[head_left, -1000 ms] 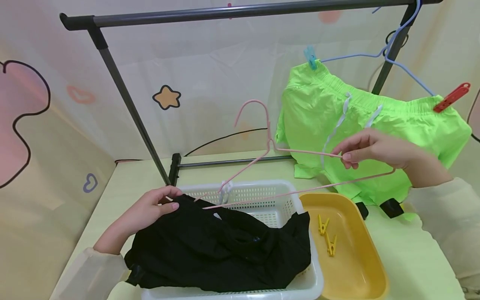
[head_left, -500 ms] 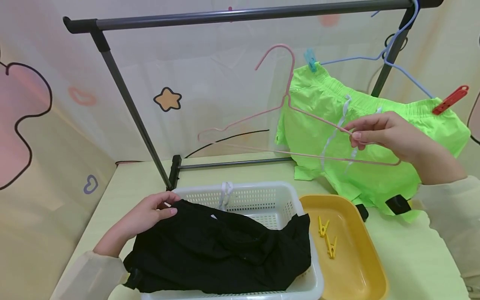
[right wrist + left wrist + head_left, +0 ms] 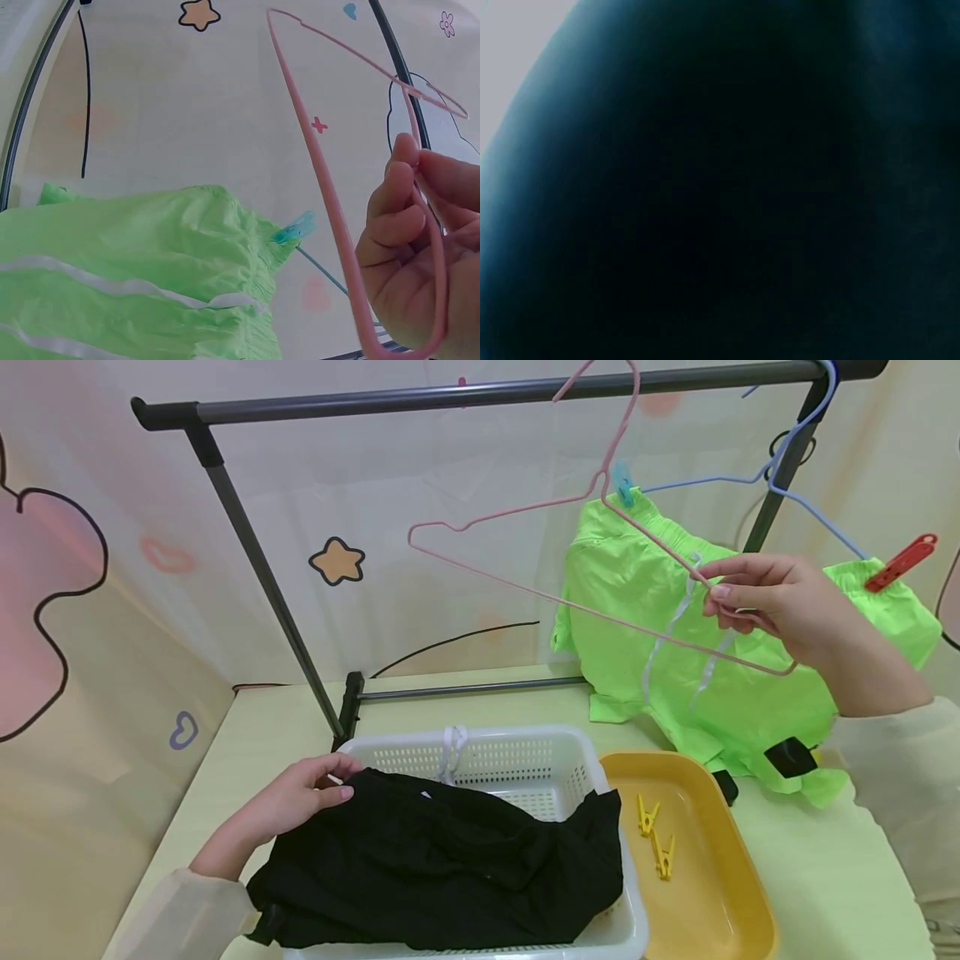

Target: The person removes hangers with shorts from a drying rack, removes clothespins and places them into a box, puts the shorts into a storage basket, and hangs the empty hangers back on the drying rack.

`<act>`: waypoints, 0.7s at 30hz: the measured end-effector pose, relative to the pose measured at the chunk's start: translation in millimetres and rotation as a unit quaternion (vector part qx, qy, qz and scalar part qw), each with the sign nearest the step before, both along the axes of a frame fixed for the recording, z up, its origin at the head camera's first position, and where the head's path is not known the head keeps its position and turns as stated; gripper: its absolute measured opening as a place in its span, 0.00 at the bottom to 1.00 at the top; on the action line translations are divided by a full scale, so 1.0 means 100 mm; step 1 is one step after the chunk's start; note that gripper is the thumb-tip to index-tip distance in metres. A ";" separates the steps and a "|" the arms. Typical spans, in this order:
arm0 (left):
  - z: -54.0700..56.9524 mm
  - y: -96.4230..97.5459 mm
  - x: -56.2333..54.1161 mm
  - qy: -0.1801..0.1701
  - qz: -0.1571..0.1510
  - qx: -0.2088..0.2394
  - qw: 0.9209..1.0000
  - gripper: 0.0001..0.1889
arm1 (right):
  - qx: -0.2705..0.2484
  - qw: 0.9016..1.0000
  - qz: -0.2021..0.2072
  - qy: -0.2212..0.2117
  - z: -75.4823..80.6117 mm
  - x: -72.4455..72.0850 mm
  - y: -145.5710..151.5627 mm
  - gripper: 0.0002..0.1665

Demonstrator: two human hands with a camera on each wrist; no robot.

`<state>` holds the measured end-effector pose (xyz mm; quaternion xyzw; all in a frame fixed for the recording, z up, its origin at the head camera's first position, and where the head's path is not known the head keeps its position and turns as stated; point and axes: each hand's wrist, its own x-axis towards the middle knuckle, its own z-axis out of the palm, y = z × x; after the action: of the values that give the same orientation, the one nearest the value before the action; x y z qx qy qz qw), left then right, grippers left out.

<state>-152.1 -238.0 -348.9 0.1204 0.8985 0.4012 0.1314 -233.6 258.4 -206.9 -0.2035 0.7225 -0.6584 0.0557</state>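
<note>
In the head view my right hand (image 3: 795,610) pinches one arm of a pink wire hanger (image 3: 604,472) between thumb and fingers. The hanger is held up in the air, its hook in front of the rack's top bar. The right wrist view also shows the hanger (image 3: 319,161) in that grip. My left hand (image 3: 288,806) pinches the upper left edge of a black garment (image 3: 465,877) with a small white tag. This garment lies bunched over a white perforated basket (image 3: 525,739). Nearly all of the left wrist view is dark, its lens apparently covered.
Neon green shorts (image 3: 630,577) hang from a blue hanger (image 3: 701,478) by a light blue clothespin (image 3: 622,483) and a red one (image 3: 900,564). A black rack (image 3: 420,402) frames the back. Two yellow clothespins (image 3: 663,857) lie in a yellow tray (image 3: 731,860).
My right hand has drawn the pink hanger out of the black garment and raised it up and to the right. My left hand has stayed at the garment's edge.
</note>
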 end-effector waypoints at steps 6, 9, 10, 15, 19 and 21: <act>-0.03 -0.02 0.01 -0.003 0.003 0.006 1.000 0.14 | -0.048 0.999 -0.001 -0.016 0.06 -0.04 -0.02 0.11; -0.05 -0.03 0.02 -0.002 0.000 0.009 1.000 0.13 | -0.068 0.997 -0.001 -0.018 0.07 -0.06 -0.04 0.11; -0.06 -0.04 0.02 -0.002 -0.001 0.011 1.000 0.13 | -0.074 0.997 -0.002 -0.019 0.08 -0.06 -0.05 0.11; -0.09 -0.09 0.04 -0.002 -0.002 0.024 1.000 0.12 | -0.100 0.994 -0.017 -0.039 0.08 -0.09 -0.07 0.11; -0.12 -0.13 0.05 -0.003 0.004 0.032 0.999 0.12 | -0.104 0.993 -0.027 -0.056 0.05 -0.12 -0.08 0.11; -0.13 -0.14 0.06 -0.006 0.009 0.032 0.999 0.12 | -0.100 0.993 -0.028 -0.059 0.03 -0.13 -0.08 0.11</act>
<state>-146.2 -252.2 -362.1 0.1135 0.8853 0.4320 0.1294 -247.0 250.3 -203.7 -0.1486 0.6536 -0.7398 0.0588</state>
